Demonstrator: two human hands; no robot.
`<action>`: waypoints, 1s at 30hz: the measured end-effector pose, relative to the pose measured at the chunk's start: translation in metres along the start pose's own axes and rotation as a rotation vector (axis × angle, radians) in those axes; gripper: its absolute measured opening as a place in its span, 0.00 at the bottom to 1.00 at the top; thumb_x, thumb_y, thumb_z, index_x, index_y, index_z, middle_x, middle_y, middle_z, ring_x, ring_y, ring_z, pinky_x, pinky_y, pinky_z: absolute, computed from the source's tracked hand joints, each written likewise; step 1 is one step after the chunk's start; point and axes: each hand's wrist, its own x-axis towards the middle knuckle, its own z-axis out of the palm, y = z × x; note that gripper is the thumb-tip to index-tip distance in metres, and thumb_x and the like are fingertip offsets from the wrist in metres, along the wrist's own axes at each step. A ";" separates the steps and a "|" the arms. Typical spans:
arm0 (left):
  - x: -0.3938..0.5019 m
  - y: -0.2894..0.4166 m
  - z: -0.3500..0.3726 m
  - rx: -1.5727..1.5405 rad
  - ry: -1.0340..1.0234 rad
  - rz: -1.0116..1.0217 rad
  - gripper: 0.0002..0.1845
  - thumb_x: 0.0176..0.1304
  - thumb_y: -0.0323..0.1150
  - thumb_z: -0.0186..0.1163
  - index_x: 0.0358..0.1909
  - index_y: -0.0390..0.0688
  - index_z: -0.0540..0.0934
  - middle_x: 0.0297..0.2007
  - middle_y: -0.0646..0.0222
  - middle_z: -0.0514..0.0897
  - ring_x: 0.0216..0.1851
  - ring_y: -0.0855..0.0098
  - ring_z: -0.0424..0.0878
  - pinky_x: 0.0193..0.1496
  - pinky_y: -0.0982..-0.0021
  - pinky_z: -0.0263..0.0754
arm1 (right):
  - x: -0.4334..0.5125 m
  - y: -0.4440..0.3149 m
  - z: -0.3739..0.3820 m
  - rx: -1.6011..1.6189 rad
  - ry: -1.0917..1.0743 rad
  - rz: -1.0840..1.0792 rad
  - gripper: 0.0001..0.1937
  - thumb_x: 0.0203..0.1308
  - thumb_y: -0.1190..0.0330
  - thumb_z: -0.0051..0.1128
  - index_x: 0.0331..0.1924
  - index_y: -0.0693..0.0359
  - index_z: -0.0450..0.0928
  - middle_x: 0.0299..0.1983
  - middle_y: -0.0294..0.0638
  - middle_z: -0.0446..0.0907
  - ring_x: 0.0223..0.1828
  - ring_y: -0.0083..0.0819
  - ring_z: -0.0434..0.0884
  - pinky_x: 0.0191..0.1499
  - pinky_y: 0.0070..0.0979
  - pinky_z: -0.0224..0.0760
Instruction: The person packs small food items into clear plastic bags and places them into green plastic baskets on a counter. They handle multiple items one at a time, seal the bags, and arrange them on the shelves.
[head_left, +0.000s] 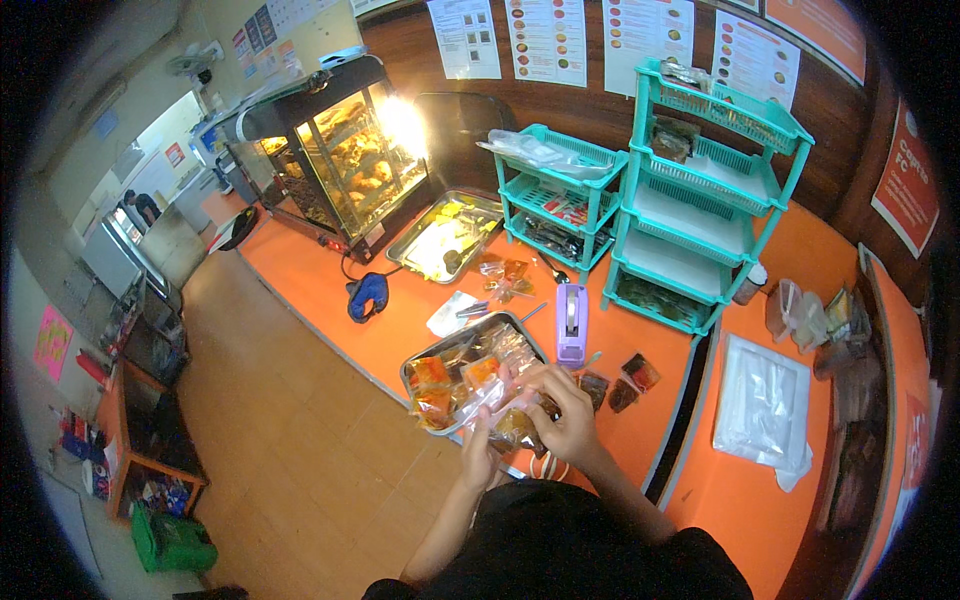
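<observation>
Both hands meet over the near right side of a metal tray (411, 361). Between them is a clear plastic packet (517, 427) with dark brown contents. My left hand (480, 451) grips its left edge from below. My right hand (564, 416) has its fingers closed near the packet's top, where thin clear plastic bunches up. Orange sauce packets (430, 382) lie in the tray's left part, and more clear packets (514, 343) fill its far side. To the right of my right hand, dark sauce packets (634, 381) rest on the orange counter (630, 442).
A purple tape dispenser (571, 334) stands beyond my hands. Teal tiered racks (694, 225) (559, 195) rise at the back. Left of them are a metal tray of yellow pieces (450, 232) and a lit glass food warmer (352, 161). A blue strap (367, 296) lies near the counter's edge.
</observation>
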 end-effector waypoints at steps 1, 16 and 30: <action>0.000 0.001 0.000 0.002 0.010 0.000 0.29 0.77 0.49 0.41 0.68 0.37 0.63 0.62 0.59 0.72 0.62 0.62 0.73 0.61 0.57 0.72 | -0.001 -0.001 -0.002 -0.069 0.018 -0.017 0.08 0.54 0.75 0.62 0.38 0.64 0.76 0.38 0.44 0.78 0.44 0.41 0.78 0.51 0.32 0.69; 0.014 0.021 0.010 0.210 -0.059 0.142 0.27 0.75 0.45 0.47 0.66 0.35 0.67 0.62 0.60 0.73 0.63 0.66 0.72 0.65 0.65 0.66 | 0.003 -0.020 -0.021 0.212 -0.265 0.001 0.06 0.65 0.73 0.53 0.42 0.67 0.75 0.39 0.48 0.74 0.44 0.40 0.77 0.50 0.30 0.69; -0.002 0.008 -0.005 -0.217 -0.230 -0.030 0.31 0.75 0.51 0.44 0.68 0.37 0.63 0.64 0.61 0.70 0.64 0.66 0.70 0.65 0.63 0.64 | 0.007 -0.015 0.014 0.046 -0.066 0.128 0.12 0.58 0.74 0.59 0.46 0.65 0.77 0.40 0.50 0.78 0.44 0.47 0.81 0.47 0.35 0.74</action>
